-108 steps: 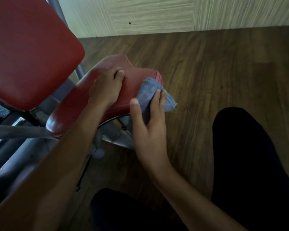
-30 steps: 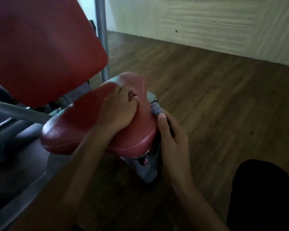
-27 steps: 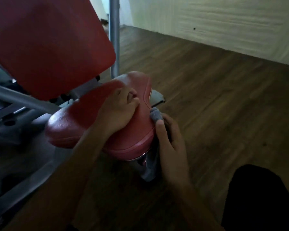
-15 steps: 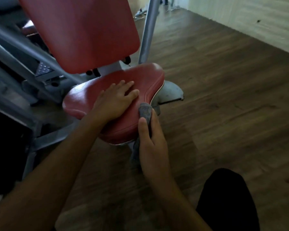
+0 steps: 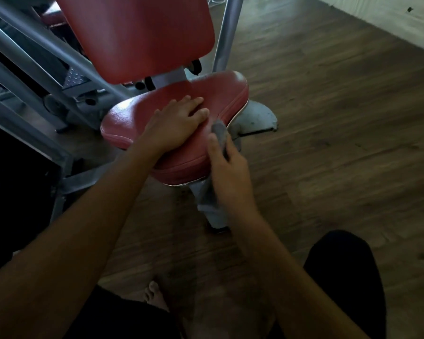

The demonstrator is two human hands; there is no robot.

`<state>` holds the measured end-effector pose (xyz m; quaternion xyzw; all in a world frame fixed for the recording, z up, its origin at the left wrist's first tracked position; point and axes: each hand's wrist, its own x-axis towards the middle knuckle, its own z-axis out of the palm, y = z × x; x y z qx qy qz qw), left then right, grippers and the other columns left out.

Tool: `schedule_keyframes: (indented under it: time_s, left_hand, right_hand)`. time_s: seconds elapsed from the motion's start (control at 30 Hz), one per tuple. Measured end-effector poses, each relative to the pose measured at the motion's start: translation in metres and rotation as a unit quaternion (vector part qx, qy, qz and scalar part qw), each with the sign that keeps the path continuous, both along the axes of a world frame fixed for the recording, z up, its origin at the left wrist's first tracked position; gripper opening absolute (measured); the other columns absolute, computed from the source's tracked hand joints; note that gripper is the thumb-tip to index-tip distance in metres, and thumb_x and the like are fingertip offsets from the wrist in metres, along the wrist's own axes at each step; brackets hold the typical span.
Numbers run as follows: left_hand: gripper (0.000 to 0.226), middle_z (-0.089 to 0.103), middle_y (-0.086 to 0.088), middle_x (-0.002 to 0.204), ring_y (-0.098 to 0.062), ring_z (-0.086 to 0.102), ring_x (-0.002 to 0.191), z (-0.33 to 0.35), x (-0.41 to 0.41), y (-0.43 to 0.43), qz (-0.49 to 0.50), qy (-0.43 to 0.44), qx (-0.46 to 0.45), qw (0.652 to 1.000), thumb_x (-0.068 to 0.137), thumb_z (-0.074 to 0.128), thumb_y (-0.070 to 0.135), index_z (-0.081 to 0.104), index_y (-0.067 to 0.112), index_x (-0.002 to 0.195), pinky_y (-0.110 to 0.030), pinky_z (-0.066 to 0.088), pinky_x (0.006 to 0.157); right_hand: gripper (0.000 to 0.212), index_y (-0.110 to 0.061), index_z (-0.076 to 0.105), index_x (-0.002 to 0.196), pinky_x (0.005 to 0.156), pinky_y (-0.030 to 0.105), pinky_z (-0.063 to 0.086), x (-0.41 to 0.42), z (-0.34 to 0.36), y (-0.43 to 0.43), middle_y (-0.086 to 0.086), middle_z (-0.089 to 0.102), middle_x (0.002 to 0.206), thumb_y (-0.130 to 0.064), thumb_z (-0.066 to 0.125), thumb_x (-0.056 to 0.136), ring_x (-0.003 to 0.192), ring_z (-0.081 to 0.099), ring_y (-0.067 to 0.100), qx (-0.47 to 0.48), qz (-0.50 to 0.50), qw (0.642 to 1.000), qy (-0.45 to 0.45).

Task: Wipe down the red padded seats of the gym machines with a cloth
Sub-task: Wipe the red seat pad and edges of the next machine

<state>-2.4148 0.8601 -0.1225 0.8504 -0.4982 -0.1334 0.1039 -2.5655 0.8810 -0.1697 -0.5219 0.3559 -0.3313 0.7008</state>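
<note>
A red padded seat [image 5: 220,94] sits low on a grey machine, with a red backrest [image 5: 142,35] rising behind it. My left hand [image 5: 174,123] lies flat on top of the seat, fingers straight. My right hand [image 5: 228,167] grips a grey-blue cloth [image 5: 219,129] and holds it against the seat's right front edge. A tail of the cloth hangs down below the seat beside my wrist.
Grey steel frame bars [image 5: 34,59] of the machine run along the left. A grey upright post [image 5: 227,33] stands behind the seat, and a grey base plate [image 5: 257,117] lies on the wooden floor [image 5: 340,143]. My bare foot [image 5: 154,296] and dark-clad knee [image 5: 345,277] are below.
The view has risen and swung left, showing more of the backrest and frame. My right hand with the cloth has slid along the seat's right edge; my left fingers have straightened flat on top.
</note>
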Motion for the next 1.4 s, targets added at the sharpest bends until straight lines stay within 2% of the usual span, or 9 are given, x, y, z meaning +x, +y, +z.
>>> schedule_keyframes:
  time_s: [0.1, 0.5, 0.63, 0.7, 0.93, 1.03, 1.13, 1.23, 1.4]
  left_hand:
    - [0.054, 0.016, 0.001, 0.167, -0.024, 0.011, 0.154, 0.0, 0.0, -0.001, -0.004, -0.004, 0.0, 1.0, 0.104, 0.032, 0.052, 0.028, 0.034, 0.155, -0.053, 0.007, 0.123]
    - [0.055, 0.018, 0.004, 0.166, -0.02, 0.012, 0.154, -0.001, 0.002, -0.001, -0.001, -0.005, -0.009, 1.0, 0.103, 0.033, 0.053, 0.03, 0.035, 0.155, -0.053, 0.005, 0.123]
    - [0.054, 0.02, 0.002, 0.166, -0.022, 0.014, 0.153, -0.003, 0.001, -0.003, -0.003, -0.007, -0.013, 1.0, 0.104, 0.034, 0.051, 0.031, 0.033, 0.155, -0.053, 0.008, 0.123]
    - [0.054, 0.02, 0.001, 0.166, -0.022, 0.015, 0.153, -0.002, 0.002, -0.003, -0.002, -0.011, -0.017, 1.0, 0.104, 0.034, 0.05, 0.031, 0.032, 0.155, -0.054, 0.01, 0.123]
    - [0.053, 0.019, 0.002, 0.166, -0.021, 0.015, 0.153, -0.002, 0.002, -0.002, -0.005, -0.017, -0.009, 1.0, 0.105, 0.033, 0.05, 0.03, 0.032, 0.155, -0.052, 0.008, 0.122]
    - [0.053, 0.02, 0.003, 0.166, -0.021, 0.016, 0.152, 0.0, 0.0, -0.001, -0.007, -0.02, -0.011, 1.0, 0.105, 0.032, 0.05, 0.03, 0.032, 0.155, -0.052, 0.01, 0.122]
    - [0.053, 0.02, 0.004, 0.165, -0.019, 0.016, 0.152, 0.0, 0.0, -0.002, -0.006, -0.018, -0.009, 1.0, 0.105, 0.032, 0.05, 0.03, 0.033, 0.155, -0.052, 0.009, 0.121]
    - [0.053, 0.019, 0.004, 0.166, -0.019, 0.014, 0.153, -0.001, 0.0, -0.002, -0.004, -0.021, -0.005, 1.0, 0.105, 0.031, 0.051, 0.029, 0.034, 0.155, -0.053, 0.007, 0.121]
    - [0.053, 0.019, 0.004, 0.166, -0.019, 0.014, 0.153, -0.002, 0.001, -0.001, -0.004, -0.02, -0.007, 1.0, 0.105, 0.031, 0.052, 0.029, 0.035, 0.155, -0.053, 0.007, 0.122]
  right_hand:
    - [0.056, -0.031, 0.043, 0.148, 0.105, 0.038, 0.049, -0.003, 0.001, -0.009, -0.003, 0.059, 0.137, -0.054, 0.048, 0.098, 0.122, 0.058, 0.011, 0.011, 0.017, 1.0, -0.021]
    - [0.059, -0.038, 0.041, 0.147, 0.105, 0.039, 0.047, -0.009, -0.003, 0.007, -0.008, 0.058, 0.138, -0.063, 0.048, 0.093, 0.122, 0.057, 0.009, 0.013, 0.033, 0.999, -0.023]
    - [0.059, -0.033, 0.035, 0.152, 0.1, 0.029, 0.048, 0.007, 0.007, -0.027, -0.003, 0.051, 0.145, -0.055, 0.046, 0.098, 0.118, 0.054, 0.007, 0.027, 0.019, 0.999, -0.022]
    - [0.062, -0.032, 0.035, 0.152, 0.101, 0.034, 0.049, 0.015, 0.006, -0.034, 0.0, 0.051, 0.145, -0.058, 0.046, 0.097, 0.12, 0.055, 0.011, 0.046, 0.014, 0.999, -0.023]
    - [0.059, -0.034, 0.031, 0.153, 0.095, 0.027, 0.049, 0.01, 0.006, -0.032, -0.011, 0.053, 0.133, -0.055, 0.044, 0.099, 0.114, 0.056, 0.007, 0.024, 0.027, 0.999, -0.009]
    - [0.069, -0.03, 0.026, 0.155, 0.102, 0.042, 0.049, 0.027, 0.007, -0.05, 0.006, 0.053, 0.142, -0.06, 0.044, 0.097, 0.124, 0.056, 0.024, 0.052, 0.008, 0.999, 0.013]
    - [0.059, -0.034, 0.038, 0.15, 0.102, 0.039, 0.05, 0.009, 0.001, -0.026, -0.001, 0.055, 0.14, -0.059, 0.046, 0.097, 0.121, 0.057, 0.017, 0.052, 0.03, 0.998, -0.024]
    - [0.058, -0.034, 0.034, 0.152, 0.099, 0.032, 0.05, 0.015, -0.003, -0.037, -0.002, 0.05, 0.145, -0.055, 0.044, 0.099, 0.121, 0.054, 0.012, 0.036, 0.032, 0.999, -0.024]
    - [0.068, -0.036, 0.022, 0.155, 0.107, 0.047, 0.045, 0.029, -0.003, -0.049, 0.006, 0.043, 0.152, -0.064, 0.04, 0.096, 0.13, 0.05, 0.025, 0.04, 0.019, 0.999, 0.01]
